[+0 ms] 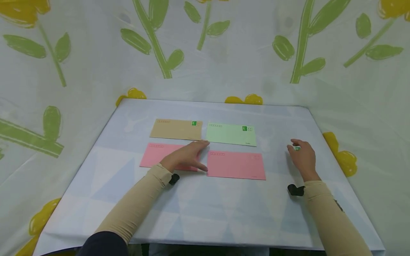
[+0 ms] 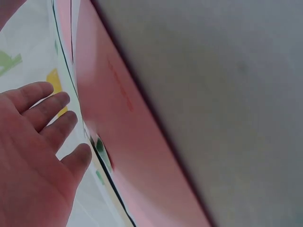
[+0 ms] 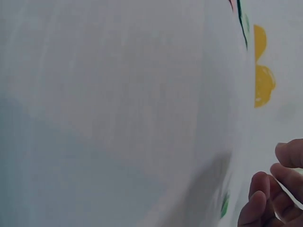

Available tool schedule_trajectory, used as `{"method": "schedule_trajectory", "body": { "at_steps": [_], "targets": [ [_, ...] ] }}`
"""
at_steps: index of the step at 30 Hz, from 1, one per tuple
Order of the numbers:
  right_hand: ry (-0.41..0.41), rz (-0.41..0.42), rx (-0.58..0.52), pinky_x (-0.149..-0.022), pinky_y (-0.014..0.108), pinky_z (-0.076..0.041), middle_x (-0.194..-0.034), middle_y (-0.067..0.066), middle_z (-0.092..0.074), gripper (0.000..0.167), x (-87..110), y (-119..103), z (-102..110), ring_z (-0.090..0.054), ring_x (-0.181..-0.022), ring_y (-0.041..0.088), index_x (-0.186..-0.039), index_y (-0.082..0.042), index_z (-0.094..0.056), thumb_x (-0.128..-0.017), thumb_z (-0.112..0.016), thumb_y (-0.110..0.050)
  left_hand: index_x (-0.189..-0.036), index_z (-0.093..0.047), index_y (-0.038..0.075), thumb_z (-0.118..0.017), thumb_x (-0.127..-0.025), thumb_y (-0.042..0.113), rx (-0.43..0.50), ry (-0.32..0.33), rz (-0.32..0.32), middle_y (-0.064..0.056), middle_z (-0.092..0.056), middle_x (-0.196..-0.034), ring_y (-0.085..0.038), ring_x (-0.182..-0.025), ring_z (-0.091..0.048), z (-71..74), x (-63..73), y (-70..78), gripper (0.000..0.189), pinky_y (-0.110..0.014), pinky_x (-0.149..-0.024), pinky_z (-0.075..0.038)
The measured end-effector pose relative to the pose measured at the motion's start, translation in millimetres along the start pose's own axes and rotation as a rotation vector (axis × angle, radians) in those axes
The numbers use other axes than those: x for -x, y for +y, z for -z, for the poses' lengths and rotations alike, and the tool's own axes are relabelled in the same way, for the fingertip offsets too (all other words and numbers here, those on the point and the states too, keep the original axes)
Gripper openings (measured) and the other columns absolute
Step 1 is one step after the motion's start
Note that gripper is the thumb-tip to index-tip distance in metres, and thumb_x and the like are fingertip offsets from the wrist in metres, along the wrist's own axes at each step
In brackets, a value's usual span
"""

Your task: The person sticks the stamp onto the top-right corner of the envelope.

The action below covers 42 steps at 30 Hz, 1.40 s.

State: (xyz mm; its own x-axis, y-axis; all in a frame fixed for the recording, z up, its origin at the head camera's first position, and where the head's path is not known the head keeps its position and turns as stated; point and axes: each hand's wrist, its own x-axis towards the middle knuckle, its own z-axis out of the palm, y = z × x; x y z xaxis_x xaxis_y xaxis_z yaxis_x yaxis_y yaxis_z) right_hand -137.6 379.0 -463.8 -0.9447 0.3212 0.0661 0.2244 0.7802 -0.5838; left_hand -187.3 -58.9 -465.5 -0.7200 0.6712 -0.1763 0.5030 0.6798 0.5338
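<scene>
My left hand reaches over the left pink envelope, covering its right part; its fingers are extended and hold nothing. In the left wrist view, a small green stamp shows on a pink envelope near the fingers. Beside that hand lies the right pink envelope, with faint printing in its corners. At the right of the table, my right hand hovers with loosely bent fingers around a green stamp. In the right wrist view, the stamp appears apart from the fingertips.
Behind the pink envelopes lie a brown envelope and a light green envelope, each bearing a green stamp at its upper right. A pale patterned cloth covers the table. Flower-printed curtains hang around the back and sides.
</scene>
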Motion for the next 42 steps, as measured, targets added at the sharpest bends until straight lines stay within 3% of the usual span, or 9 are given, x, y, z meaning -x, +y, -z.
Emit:
{"method": "schedule_trajectory", "body": {
  "at_steps": [6,15,18,22,35,42],
  "targets": [
    [-0.014,-0.054,-0.006,-0.104,0.061,-0.042,-0.136,0.030,-0.051,0.049,-9.3,13.6,5.1,-0.047,-0.126,0.048,-0.145,0.003,-0.052,-0.105,-0.051,-0.025,-0.161,-0.027,0.009,-0.088,-0.076,0.051,-0.034,-0.008,0.004,-0.005,-0.026,-0.167,-0.022,-0.156,-0.016,0.1,-1.0,3.7,0.113,-0.038,-0.128,-0.012],
    [-0.033,-0.098,-0.031,-0.108,0.062,-0.038,-0.140,0.030,-0.049,0.054,-20.1,31.9,8.4,-0.042,-0.131,0.050,-0.146,0.003,-0.050,-0.104,-0.052,-0.030,-0.162,-0.027,0.011,-0.088,-0.074,0.052,-0.057,-0.016,0.043,-0.005,-0.024,-0.168,-0.021,-0.156,-0.015,0.1,-0.7,5.3,0.115,-0.040,-0.128,-0.012],
    [-0.051,-0.125,-0.029,-0.110,0.063,-0.036,-0.142,0.030,-0.047,0.056,-22.3,36.0,8.6,-0.041,-0.133,0.050,-0.148,0.003,-0.049,-0.104,-0.052,-0.031,-0.161,-0.027,0.009,-0.088,-0.074,0.053,-0.084,-0.017,0.025,-0.006,-0.024,-0.168,-0.022,-0.156,-0.016,-0.9,-1.9,5.9,0.115,-0.039,-0.128,-0.012],
    [-0.055,-0.099,-0.003,-0.110,0.064,-0.036,-0.140,0.032,-0.048,0.055,-24.7,42.7,8.4,-0.041,-0.132,0.051,-0.146,0.005,-0.050,-0.103,-0.052,-0.030,-0.160,-0.029,0.005,-0.089,-0.072,0.055,-0.132,-0.011,-0.015,-0.009,-0.026,-0.167,-0.023,-0.156,-0.018,-4.1,-3.5,8.4,0.118,-0.040,-0.128,-0.008],
    [-0.082,-0.075,0.060,-0.112,0.065,-0.033,-0.140,0.034,-0.047,0.049,-31.0,53.8,6.1,-0.038,-0.134,0.054,-0.140,0.009,-0.053,-0.102,-0.056,-0.022,-0.157,-0.036,0.006,-0.084,-0.068,0.069,-0.303,-0.023,-0.014,-0.009,-0.027,-0.167,-0.021,-0.155,-0.019,-17.5,-5.7,13.2,0.120,-0.042,-0.128,-0.007],
    [-0.080,-0.064,0.083,-0.110,0.064,-0.035,-0.135,0.035,-0.049,0.045,-28.8,51.3,5.3,-0.041,-0.131,0.054,-0.135,0.010,-0.057,-0.101,-0.056,-0.019,-0.158,-0.035,0.008,-0.084,-0.071,0.065,-0.292,-0.023,-0.018,-0.006,-0.026,-0.168,-0.019,-0.156,-0.016,-17.1,-5.1,14.4,0.115,-0.041,-0.128,-0.005]
  ]
}}
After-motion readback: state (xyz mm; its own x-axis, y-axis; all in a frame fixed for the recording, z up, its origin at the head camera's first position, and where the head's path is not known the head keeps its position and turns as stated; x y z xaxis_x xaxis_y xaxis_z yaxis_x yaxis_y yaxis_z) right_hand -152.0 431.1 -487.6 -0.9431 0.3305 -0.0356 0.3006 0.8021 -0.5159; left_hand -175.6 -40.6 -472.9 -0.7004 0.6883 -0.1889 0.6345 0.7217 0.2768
